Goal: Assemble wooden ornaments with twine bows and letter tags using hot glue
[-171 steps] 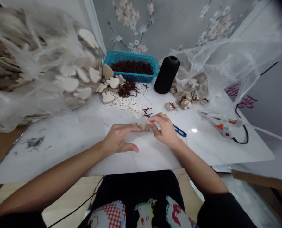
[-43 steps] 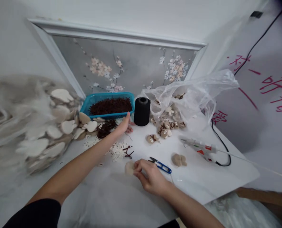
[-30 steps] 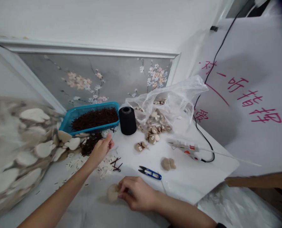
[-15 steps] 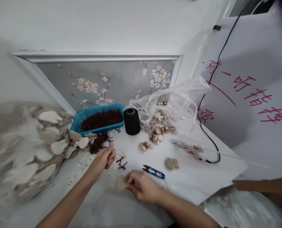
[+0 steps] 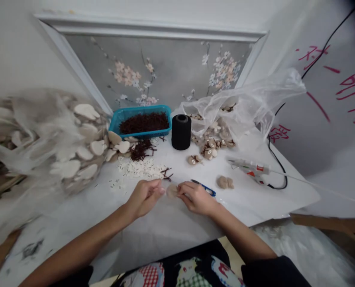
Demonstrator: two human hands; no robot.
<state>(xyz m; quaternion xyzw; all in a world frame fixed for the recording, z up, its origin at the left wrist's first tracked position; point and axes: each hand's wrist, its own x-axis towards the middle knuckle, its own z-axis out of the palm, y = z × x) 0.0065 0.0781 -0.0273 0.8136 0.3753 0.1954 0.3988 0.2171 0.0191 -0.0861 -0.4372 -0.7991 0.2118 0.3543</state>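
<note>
My right hand (image 5: pixel 197 197) pinches a small round beige fabric piece (image 5: pixel 171 191) by its right side, just above the table. Close to the left of that piece, my left hand (image 5: pixel 146 195) is closed with thumb and fingertips together; whatever it may hold is too small to see. Blue-handled thread snips (image 5: pixel 208 189) lie behind my right hand and are partly covered by it. Beyond my left fingertips are a few dark brown bows (image 5: pixel 167 174) and a scatter of small white tags (image 5: pixel 141 168). A beige stuffed piece (image 5: pixel 225 182) rests to the right.
A blue basket (image 5: pixel 114 126) of brown bows stands at the back, beside a black thread cone (image 5: pixel 181 133). Clear bags of beige pieces (image 5: pixel 87 153) and finished bowed pieces (image 5: pixel 208 151) flank them. A glue gun (image 5: pixel 252 167) with its cord lies at right.
My left hand has come down and right from near the bow pile to beside the beige piece. My right hand still pinches that piece. The camera view has tilted downward.
</note>
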